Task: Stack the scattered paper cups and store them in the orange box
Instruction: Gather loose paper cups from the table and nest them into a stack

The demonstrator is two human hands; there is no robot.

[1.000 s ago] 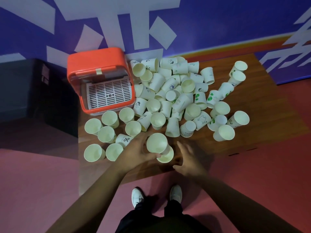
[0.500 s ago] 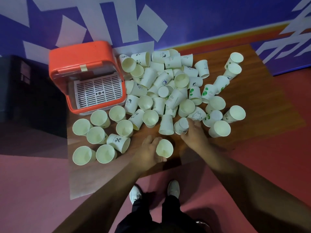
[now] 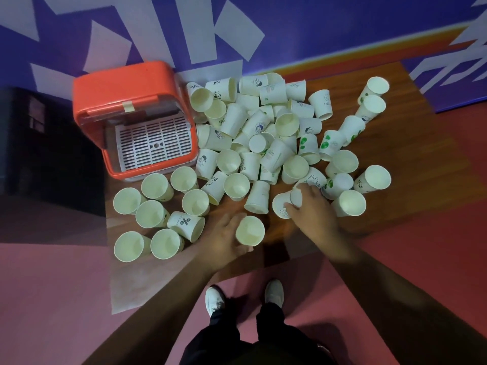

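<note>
Several white paper cups lie scattered in a pile (image 3: pixel 266 133) on the wooden table (image 3: pixel 411 159). My left hand (image 3: pixel 224 238) holds an upright stack of cups (image 3: pixel 249 230) near the table's front edge. My right hand (image 3: pixel 311 206) grips a cup lying on its side (image 3: pixel 283 205) at the front of the pile. The orange box (image 3: pixel 123 88) stands open at the table's back left, a white slotted grid (image 3: pixel 154 144) inside it.
Several upright cups (image 3: pixel 151 214) stand in a group at the front left, below the box. A dark cabinet (image 3: pixel 39 143) sits left of the table. A blue patterned wall runs behind. My shoes (image 3: pixel 216 299) are on the pink floor.
My right hand has reached forward from the table's front edge to the pile and closed on a lying cup. My left hand has kept the stack and shifted a little.
</note>
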